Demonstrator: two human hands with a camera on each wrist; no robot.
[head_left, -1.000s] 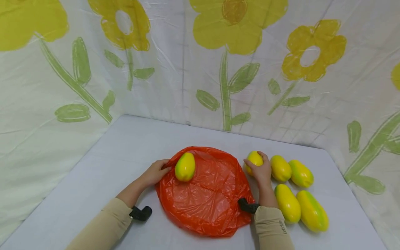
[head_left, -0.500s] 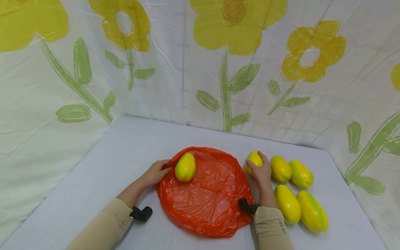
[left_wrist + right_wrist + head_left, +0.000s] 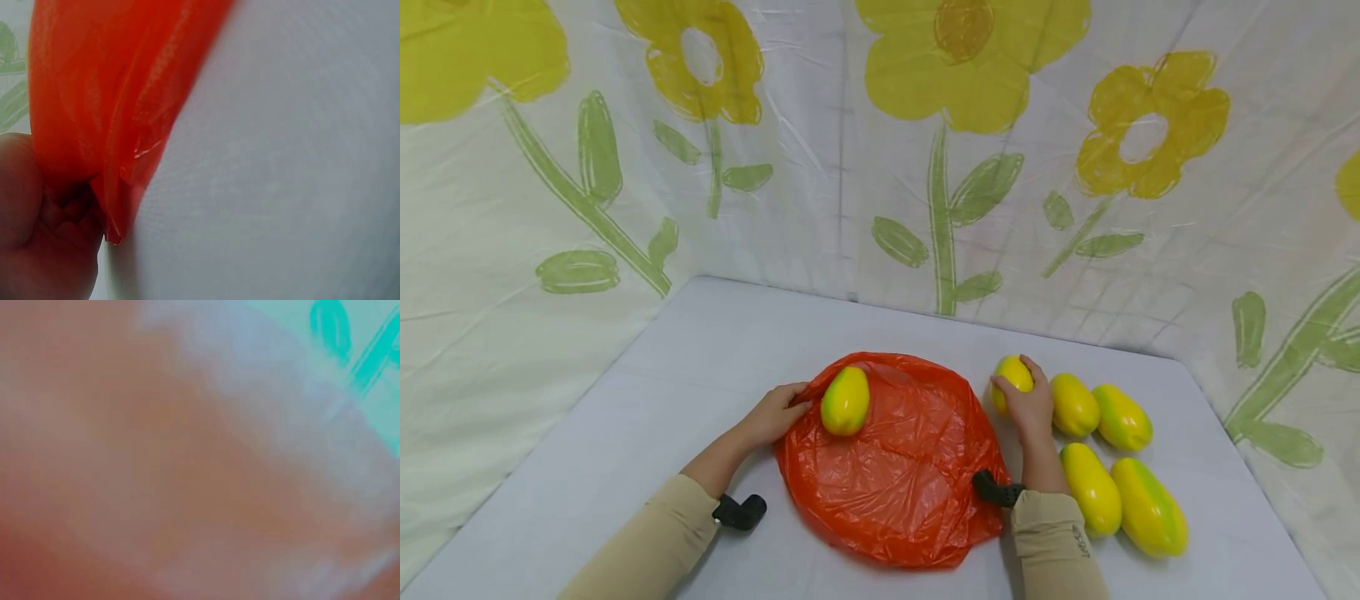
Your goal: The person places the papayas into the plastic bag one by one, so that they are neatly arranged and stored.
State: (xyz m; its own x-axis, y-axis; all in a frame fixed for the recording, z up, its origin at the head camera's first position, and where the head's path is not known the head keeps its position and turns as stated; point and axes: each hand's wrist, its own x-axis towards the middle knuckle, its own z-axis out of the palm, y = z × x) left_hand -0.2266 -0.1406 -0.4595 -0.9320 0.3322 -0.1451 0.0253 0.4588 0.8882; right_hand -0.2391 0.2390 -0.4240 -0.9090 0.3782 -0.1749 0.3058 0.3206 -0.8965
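A red plastic bag [image 3: 902, 467] lies spread in a round shape on the table, its rim standing up and its mouth open. One yellow-green papaya [image 3: 845, 402] rests inside, near the left rim. My left hand [image 3: 775, 414] pinches that rim; in the left wrist view the bag's folds [image 3: 119, 125] run into the thumb and fingers [image 3: 53, 219]. Just right of the bag, my right hand [image 3: 1028, 402] grips another papaya [image 3: 1012, 375], thumb on one side and fingers on the other. The right wrist view is blurred and mostly filled by skin.
Several more papayas lie right of my right hand, two at the back [image 3: 1073, 405] and two nearer the front [image 3: 1150, 507]. Behind the white table [image 3: 752, 321] hangs a flower-printed curtain [image 3: 820, 208]. Black camera mounts [image 3: 739, 512] sit at both wrists.
My right hand has shifted slightly farther back with the papaya in its grip. The left hand and the bag stay where they were.
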